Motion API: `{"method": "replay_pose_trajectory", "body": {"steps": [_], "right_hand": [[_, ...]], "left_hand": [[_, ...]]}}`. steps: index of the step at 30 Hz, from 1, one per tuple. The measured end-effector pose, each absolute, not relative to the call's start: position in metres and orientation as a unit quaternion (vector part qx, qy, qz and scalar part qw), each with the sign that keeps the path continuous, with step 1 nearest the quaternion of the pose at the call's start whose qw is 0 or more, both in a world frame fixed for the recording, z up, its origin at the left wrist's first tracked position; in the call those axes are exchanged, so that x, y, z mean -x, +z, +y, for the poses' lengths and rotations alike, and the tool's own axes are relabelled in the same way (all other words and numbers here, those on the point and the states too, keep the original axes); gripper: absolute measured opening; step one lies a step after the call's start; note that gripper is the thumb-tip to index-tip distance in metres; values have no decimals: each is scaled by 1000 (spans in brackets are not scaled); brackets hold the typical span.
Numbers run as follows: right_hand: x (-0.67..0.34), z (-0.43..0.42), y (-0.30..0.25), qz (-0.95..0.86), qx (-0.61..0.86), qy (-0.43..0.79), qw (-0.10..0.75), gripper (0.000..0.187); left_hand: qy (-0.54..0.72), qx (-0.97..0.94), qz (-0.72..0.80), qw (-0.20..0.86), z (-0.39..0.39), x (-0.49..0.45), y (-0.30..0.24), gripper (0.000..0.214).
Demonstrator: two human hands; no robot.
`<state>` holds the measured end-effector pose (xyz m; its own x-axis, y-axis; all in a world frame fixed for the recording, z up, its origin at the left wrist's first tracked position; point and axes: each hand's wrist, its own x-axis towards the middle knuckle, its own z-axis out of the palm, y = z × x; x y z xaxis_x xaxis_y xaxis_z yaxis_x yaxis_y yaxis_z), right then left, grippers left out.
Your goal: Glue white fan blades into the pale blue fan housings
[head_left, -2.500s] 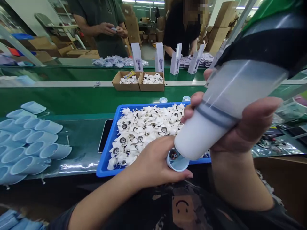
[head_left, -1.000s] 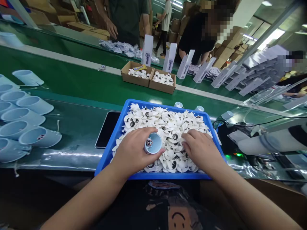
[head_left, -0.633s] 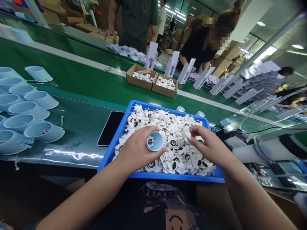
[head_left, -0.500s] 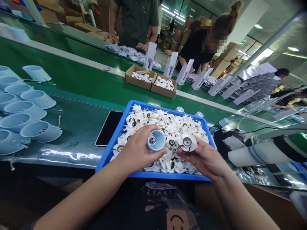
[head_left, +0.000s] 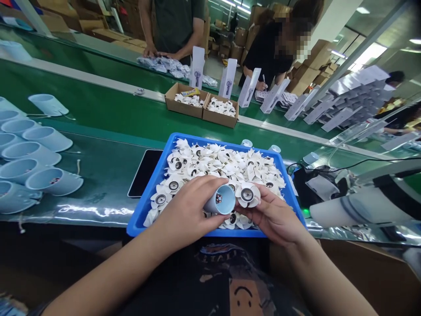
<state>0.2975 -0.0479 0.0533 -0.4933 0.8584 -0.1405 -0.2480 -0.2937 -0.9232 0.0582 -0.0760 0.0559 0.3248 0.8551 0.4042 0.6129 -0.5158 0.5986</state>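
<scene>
My left hand (head_left: 194, 206) is wrapped round a light-blue plastic cup-shaped housing (head_left: 226, 199), its open end facing right and towards me. A small motor with copper windings (head_left: 219, 198) shows inside it. In my right hand (head_left: 274, 213) a white fan wheel (head_left: 248, 195) is pinched by its edge, its dark hollow hub turned towards me. The wheel sits right beside the housing's mouth, outside it. Both hands are above a blue tray (head_left: 149, 184) heaped with white fan wheels (head_left: 226, 162).
Several light-blue housings (head_left: 54, 181) with wires stand on the left of the bench. A dark tablet (head_left: 144, 173) lies beside the tray. Behind are two cardboard boxes (head_left: 219, 119) of fan wheels and a row of white cartons (head_left: 226, 79). Two people work across the bench.
The fan wheel and the housing have come closer together. The housing's mouth has turned more towards the wheel. My view has shifted slightly.
</scene>
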Motion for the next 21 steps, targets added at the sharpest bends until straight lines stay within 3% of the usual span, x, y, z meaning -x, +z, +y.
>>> {"method": "replay_pose_trajectory", "body": {"steps": [5, 10, 14, 16, 21], "right_hand": [[-297, -48, 60, -567, 347, 639, 387, 27], [-283, -50, 80, -856, 349, 244, 293, 18], [-281, -50, 79, -864, 366, 218, 267, 8], [-289, -51, 75, -853, 361, 233, 297, 9], [-315, -58, 63, -778, 354, 203, 478, 29]], "left_hand": [[338, -812, 454, 139, -76, -62, 57, 56], [334, -825, 443, 110, -75, -77, 53, 49], [353, -829, 423, 96, -79, -87, 54, 48], [318, -851, 405, 98, -75, -85, 62, 53], [236, -869, 435, -2, -4, -71, 104, 51]]}}
